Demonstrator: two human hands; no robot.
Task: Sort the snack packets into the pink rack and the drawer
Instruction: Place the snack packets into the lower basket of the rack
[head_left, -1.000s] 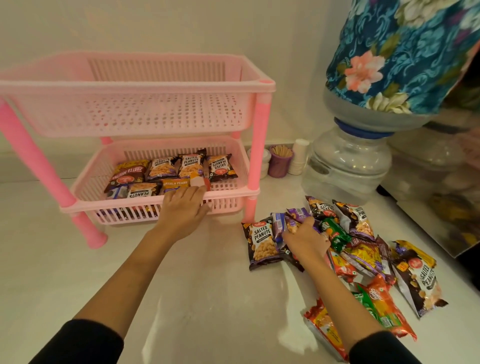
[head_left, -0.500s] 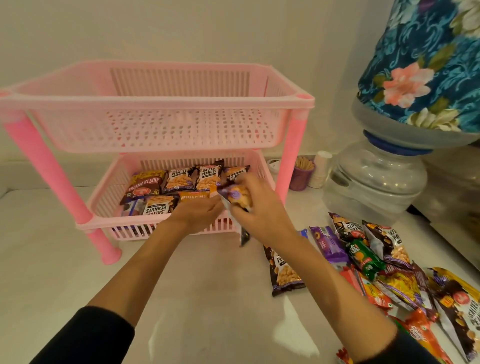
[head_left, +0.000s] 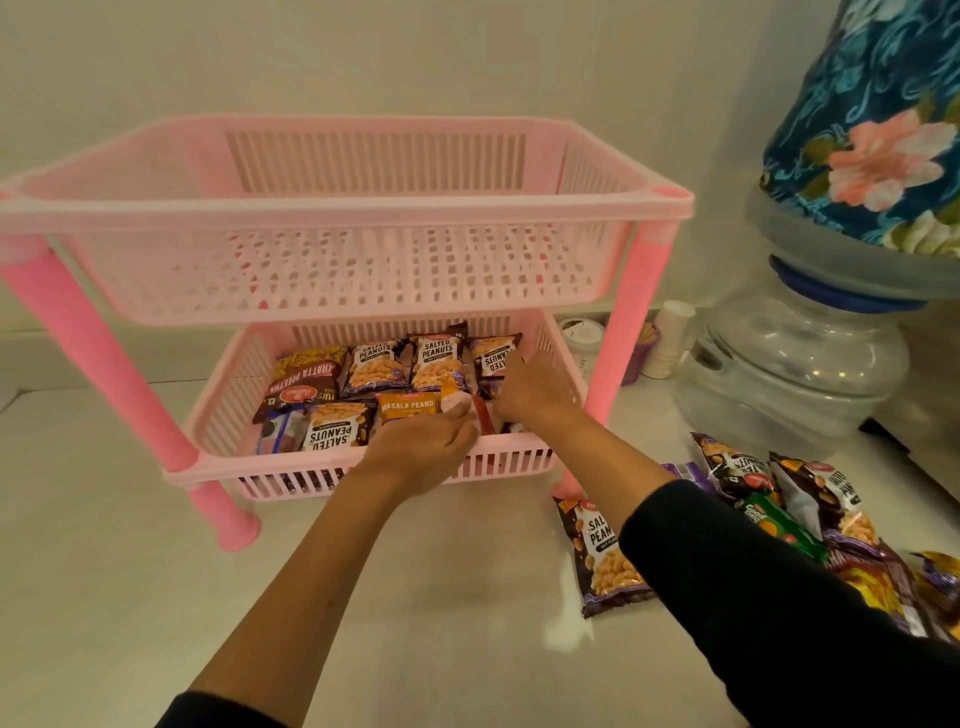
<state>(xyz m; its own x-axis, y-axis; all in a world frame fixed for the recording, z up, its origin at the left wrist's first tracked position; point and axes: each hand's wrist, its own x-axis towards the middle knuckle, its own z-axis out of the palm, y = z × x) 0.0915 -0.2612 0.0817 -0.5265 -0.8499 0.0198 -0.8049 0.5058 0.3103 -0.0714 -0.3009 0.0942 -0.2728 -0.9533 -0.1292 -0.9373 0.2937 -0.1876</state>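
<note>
The pink rack (head_left: 332, 218) has two tiers, and its top tier holds nothing. Several snack packets lie in the lower tier (head_left: 519, 460), among them salted peanuts packets (head_left: 439, 361) and an orange masala peanuts packet (head_left: 408, 405). My left hand (head_left: 421, 449) rests on the front rim, fingers curled on the right end of the masala packet. Inside the lower tier at the right, my right hand (head_left: 535, 392) presses a dark packet (head_left: 491, 392), mostly hidden under its fingers. More packets lie in a loose pile (head_left: 789, 525) on the counter to the right. No drawer is in view.
A water jar (head_left: 795, 364) with a floral cover (head_left: 878, 135) stands at the right. Stacked paper cups (head_left: 670, 338) and a small purple cup (head_left: 644, 353) sit behind the rack's right leg. A salted peanuts packet (head_left: 602, 558) lies nearest my right arm.
My right hand picked a dark packet from the pile and carried it left into the rack's lower tier. My left hand stayed at the front rim.
</note>
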